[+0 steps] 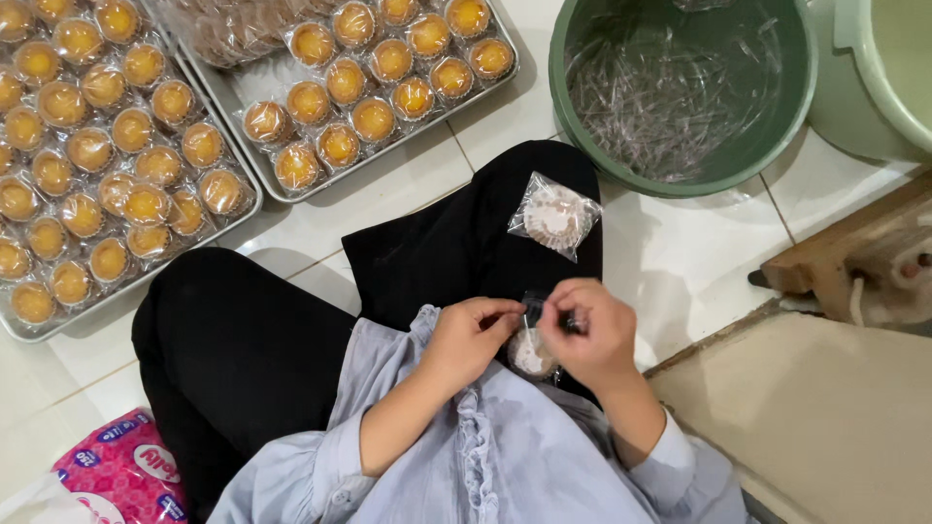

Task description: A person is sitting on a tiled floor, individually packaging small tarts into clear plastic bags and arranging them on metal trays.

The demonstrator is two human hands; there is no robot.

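Observation:
My left hand and my right hand are close together over my lap, both pinching the top of a small clear bag with a pale tart in it. A second bagged tart lies on my black-trousered knee, just above my hands. Two metal trays hold several bagged yellow tarts, one at the far left and one at the top middle.
A green tub with clear plastic strips inside stands at the top right, and a pale green bucket is beside it. A wooden block sits at the right above a beige step. A pink packet lies at the bottom left on the white tiles.

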